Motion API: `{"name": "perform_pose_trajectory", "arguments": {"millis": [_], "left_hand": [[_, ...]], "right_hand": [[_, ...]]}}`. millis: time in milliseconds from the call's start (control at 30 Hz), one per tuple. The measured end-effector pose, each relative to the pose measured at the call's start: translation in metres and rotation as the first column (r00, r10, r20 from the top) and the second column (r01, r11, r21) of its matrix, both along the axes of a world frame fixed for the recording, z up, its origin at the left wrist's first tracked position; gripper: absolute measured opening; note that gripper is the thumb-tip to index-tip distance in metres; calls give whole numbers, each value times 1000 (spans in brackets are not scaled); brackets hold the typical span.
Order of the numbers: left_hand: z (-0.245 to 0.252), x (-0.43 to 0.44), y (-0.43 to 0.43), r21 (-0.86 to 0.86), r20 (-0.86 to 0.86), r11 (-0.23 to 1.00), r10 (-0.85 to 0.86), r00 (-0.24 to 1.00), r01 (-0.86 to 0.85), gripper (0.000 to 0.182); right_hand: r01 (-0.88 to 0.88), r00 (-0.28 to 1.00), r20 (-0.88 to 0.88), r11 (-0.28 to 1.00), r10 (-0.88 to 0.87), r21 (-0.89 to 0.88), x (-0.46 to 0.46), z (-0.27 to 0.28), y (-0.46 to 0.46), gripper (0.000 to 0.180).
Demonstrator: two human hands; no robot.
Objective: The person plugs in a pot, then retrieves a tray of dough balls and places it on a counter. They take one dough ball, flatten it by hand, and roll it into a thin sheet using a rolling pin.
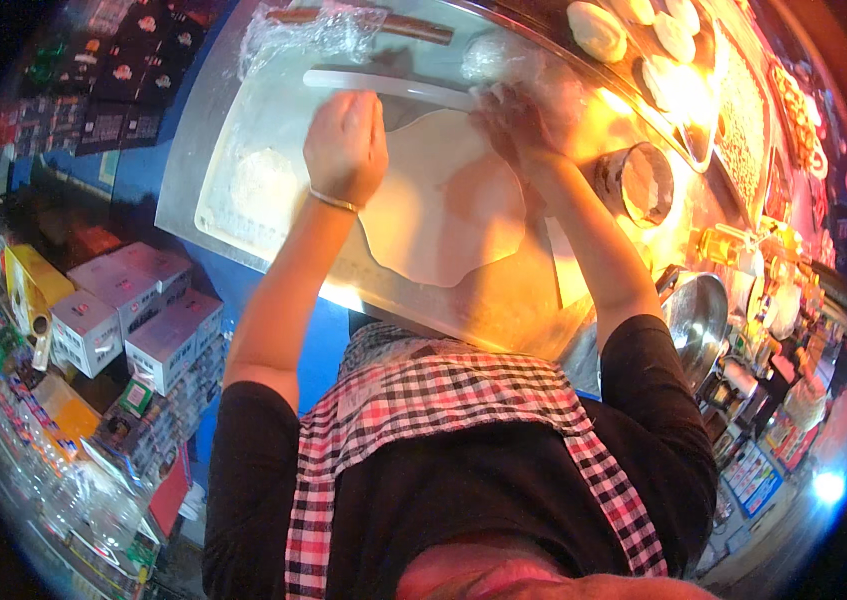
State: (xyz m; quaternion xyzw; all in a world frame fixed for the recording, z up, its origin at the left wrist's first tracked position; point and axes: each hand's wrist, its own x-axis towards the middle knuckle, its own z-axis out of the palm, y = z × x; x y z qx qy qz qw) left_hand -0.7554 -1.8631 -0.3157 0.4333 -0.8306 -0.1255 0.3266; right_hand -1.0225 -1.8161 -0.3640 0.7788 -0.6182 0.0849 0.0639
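A thin pale sheet of dough (pixel 446 217) lies spread on the work surface before me, its edge uneven. My left hand (pixel 348 146) is curled above the dough's upper left edge; the palm side is hidden, so I cannot tell whether it pinches anything. Across the dough's far side rests a white rolling pin (pixel 393 86). Over its right end is my right hand (pixel 517 124), blurred, with fingers spread and no object visible in them. A second, brown rolling pin (pixel 417 28) lies farther back, partly covered by crumpled clear plastic (pixel 311 34).
A pale board (pixel 232 176) with flour lies left of the dough. To the right stand a round container (pixel 645 184) and a metal bowl (pixel 697 322). Several dough pieces (pixel 597 31) sit in a tray at the upper right. Stacked boxes (pixel 115 289) are at lower left.
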Motion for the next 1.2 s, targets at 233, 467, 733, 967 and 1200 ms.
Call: {"name": "perform_pose_trajectory", "arguments": {"millis": [233,467,733,967,1200], "left_hand": [[-24,-46,6,141,248,954,-293,924,264,34],[-44,-117,-21,250,441,869,-495,748,428,42],[-37,-132,-37,366,528,748,-657,538,554,14],[-46,-122,-39,445,198,610,-781,592,656,27],[-51,-127,-52,721,277,442,-890,363,534,41]], "right_hand": [[404,914,59,912,-401,-67,-49,10,46,33],[700,661,277,706,-698,109,16,24,122,29],[731,404,265,483,-876,483,58,12,127,24],[804,388,331,492,-860,334,66,9,129,13],[679,411,383,558,-828,477,48,9,137,18]]}}
